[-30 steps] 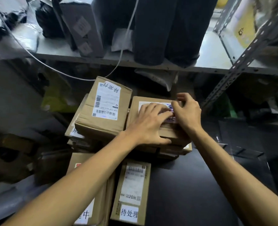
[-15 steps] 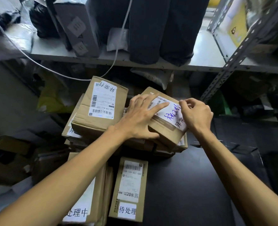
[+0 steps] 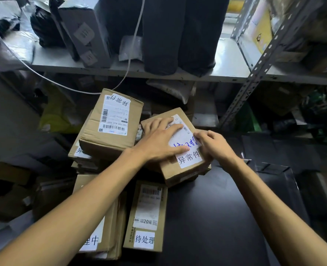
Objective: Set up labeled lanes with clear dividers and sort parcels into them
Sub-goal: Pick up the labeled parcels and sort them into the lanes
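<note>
Well, from the head view, the left hand (image 3: 158,143) lies flat on top of a brown cardboard parcel (image 3: 178,174), its fingers straight and pressing on the white label (image 3: 189,158), which carries blue handwriting and printed characters. The right hand (image 3: 214,144) grips the same parcel at its right edge, fingers curled over the side. This parcel sits skewed on top of a low stack of boxes, just beside a taller labelled box (image 3: 110,121) on its left. Nearer the camera, a narrow labelled box (image 3: 145,214) lies on the dark tabletop (image 3: 206,217). Behind the stack runs a grey metal shelf (image 3: 229,62) with dark bags, and a white cable (image 3: 130,60) hangs down.
</note>
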### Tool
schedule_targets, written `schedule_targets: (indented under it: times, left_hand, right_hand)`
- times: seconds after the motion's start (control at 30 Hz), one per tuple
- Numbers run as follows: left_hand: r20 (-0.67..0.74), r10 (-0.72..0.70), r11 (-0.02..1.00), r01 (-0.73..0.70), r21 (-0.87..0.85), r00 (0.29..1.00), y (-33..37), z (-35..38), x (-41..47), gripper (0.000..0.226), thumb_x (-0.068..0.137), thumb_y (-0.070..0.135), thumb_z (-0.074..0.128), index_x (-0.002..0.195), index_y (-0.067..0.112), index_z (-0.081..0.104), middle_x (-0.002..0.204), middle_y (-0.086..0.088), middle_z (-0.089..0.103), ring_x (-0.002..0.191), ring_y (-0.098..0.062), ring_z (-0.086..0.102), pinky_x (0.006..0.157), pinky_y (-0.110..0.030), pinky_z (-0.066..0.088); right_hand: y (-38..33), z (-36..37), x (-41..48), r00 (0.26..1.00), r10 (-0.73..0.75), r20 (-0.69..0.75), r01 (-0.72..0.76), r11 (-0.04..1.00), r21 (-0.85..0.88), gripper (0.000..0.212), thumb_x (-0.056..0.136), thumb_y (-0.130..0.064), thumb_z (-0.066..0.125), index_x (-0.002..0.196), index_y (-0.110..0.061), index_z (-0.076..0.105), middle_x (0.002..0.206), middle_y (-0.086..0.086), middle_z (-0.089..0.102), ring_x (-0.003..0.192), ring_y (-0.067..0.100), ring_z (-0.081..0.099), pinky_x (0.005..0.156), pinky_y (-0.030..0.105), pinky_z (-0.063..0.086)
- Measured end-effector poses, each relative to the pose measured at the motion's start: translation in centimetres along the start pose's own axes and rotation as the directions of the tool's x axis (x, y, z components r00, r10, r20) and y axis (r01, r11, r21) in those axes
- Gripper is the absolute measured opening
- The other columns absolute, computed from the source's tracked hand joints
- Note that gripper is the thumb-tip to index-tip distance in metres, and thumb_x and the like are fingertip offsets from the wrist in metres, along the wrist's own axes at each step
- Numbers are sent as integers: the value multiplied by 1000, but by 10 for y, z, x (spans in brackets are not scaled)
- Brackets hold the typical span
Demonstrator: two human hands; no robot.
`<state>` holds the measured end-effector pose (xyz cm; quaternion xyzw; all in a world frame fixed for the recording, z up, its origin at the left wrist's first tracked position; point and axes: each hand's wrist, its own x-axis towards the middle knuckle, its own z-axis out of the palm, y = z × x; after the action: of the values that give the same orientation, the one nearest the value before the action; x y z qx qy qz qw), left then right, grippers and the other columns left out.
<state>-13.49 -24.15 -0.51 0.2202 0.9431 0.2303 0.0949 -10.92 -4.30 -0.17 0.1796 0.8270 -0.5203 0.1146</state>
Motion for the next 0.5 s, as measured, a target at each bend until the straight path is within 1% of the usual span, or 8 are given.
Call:
schedule_targets:
  times: [0.03, 0.07, 0.13, 0.17, 0.23, 0.3, 0.4, 0.5]
  left_hand:
    - [0, 12, 1000, -12, 12, 1000, 0, 0, 0, 83, 75, 74, 60, 146, 39, 34, 157, 2, 20, 144, -18, 7, 117, -43, 2]
    - [0, 21, 999, -21, 24, 1000, 0, -1, 0, 87, 72, 75, 63, 147, 39, 34, 158, 2, 21, 145, -20, 8, 117, -43, 3]
    - [-10, 44, 999, -43, 26, 999, 1, -2, 1, 92, 69, 74, 66, 147, 37, 34, 158, 1, 23, 146, -21, 11, 119, -42, 4]
    - [-17, 57, 998, -57, 12, 998, 2, -1, 2, 93, 69, 73, 68, 147, 36, 34, 159, 1, 24, 147, -19, 13, 119, -41, 4]
    - [-28, 67, 997, -68, -38, 997, 5, 2, 2, 92, 71, 68, 70, 148, 34, 35, 161, 2, 23, 148, -15, 13, 121, -40, 3]
    - [-29, 58, 994, -60, -86, 998, 7, 5, 1, 88, 75, 66, 68, 149, 32, 33, 163, 3, 19, 150, -13, 9, 122, -41, -1]
    - [-40, 40, 993, -44, -110, 998, 9, 8, 1, 79, 85, 58, 62, 151, 28, 31, 163, 2, 19, 151, -12, 7, 122, -41, -5]
    - [-61, 0, 997, -4, -72, 998, 10, 8, -1, 69, 92, 52, 55, 152, 27, 29, 162, 1, 22, 151, -16, 9, 121, -43, -3]
  right_hand:
    - [2, 2, -2, 999, 3, 54, -3, 1000, 1, 49, 94, -43, 55, 100, 5, 61, 88, 18, 69, 78, 26, 64, 70, 38, 48]
    - [3, 5, -4, 996, 16, 83, -16, 1000, -5, 54, 95, -48, 54, 107, 5, 57, 89, 13, 68, 78, 22, 65, 69, 35, 47]
    - [4, 8, -9, 992, 72, 104, -73, 997, 10, 49, 95, -57, 52, 117, -13, 50, 102, 0, 65, 84, 12, 64, 65, 28, 47]
    - [5, 9, -10, 987, 96, 131, -101, 994, 33, 46, 95, -60, 50, 121, -22, 46, 106, -3, 63, 88, 11, 66, 65, 27, 48]
    - [4, 9, -13, 973, 121, 196, -138, 988, 73, 46, 97, -62, 45, 130, -31, 42, 110, -5, 64, 91, 15, 69, 67, 28, 52]
    - [3, 7, -15, 964, 127, 233, -156, 982, 109, 43, 99, -61, 43, 133, -34, 42, 111, -3, 68, 82, 10, 70, 57, 22, 52]
    - [5, 7, -17, 956, 118, 269, -167, 972, 166, 38, 102, -54, 42, 132, -31, 47, 105, 0, 72, 68, 5, 71, 47, 17, 50]
    - [10, 5, -16, 949, 90, 302, -156, 967, 203, 30, 102, -48, 45, 123, -29, 56, 86, -5, 75, 61, 3, 71, 45, 18, 51]
